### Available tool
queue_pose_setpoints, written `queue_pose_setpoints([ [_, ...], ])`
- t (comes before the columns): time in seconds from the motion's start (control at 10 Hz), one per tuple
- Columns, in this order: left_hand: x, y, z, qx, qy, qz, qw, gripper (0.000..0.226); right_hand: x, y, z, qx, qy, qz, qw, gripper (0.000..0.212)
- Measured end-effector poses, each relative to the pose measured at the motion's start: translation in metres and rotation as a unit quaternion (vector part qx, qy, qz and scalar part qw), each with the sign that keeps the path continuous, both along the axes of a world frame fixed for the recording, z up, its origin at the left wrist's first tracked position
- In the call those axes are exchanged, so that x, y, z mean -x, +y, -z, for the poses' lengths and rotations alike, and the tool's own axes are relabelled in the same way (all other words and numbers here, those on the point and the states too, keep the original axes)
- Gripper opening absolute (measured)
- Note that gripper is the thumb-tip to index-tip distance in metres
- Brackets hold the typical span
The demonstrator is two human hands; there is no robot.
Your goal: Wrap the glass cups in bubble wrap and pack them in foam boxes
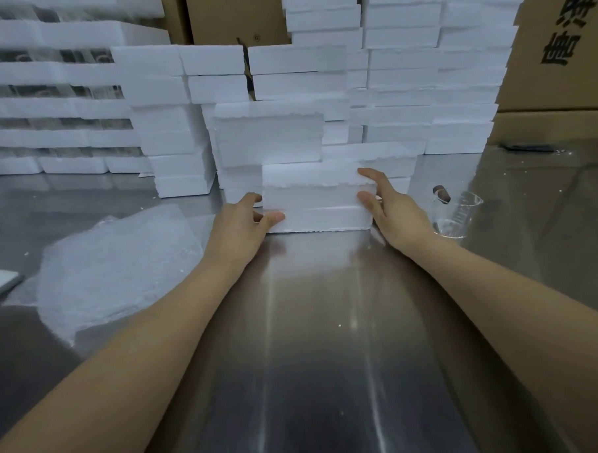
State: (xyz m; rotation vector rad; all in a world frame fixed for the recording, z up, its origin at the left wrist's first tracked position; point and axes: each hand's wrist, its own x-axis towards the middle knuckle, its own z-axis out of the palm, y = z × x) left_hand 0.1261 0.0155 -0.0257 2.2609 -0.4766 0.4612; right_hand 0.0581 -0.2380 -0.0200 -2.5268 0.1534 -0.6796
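Box — table middle, before stacks; left hand and right hand each clamped on one end. Cup — bare, just right of box. Wrap flat toward left edge. Step, likely: fetching box. Next: wrap cup, needs freed hands.

Dim, soft focus; glare streaks the steel table.

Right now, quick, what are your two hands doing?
Left hand: grips the left end of the foam box.
Right hand: grips its right end.
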Motion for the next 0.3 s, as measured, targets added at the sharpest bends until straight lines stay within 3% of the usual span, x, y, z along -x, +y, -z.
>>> queue_pose_setpoints([
  [0.2,0.02,-0.001,-0.004,-0.002,0.002,-0.008,1.0,0.045,0.012,0.01,-0.003,0.013,0.014,0.044,0.999,0.065],
  [0.3,0.044,0.004,-0.007,-0.033,-0.086,-0.043,0.995,0.027,0.021,0.018,-0.007,-0.037,-0.023,0.086,0.995,0.069],
])
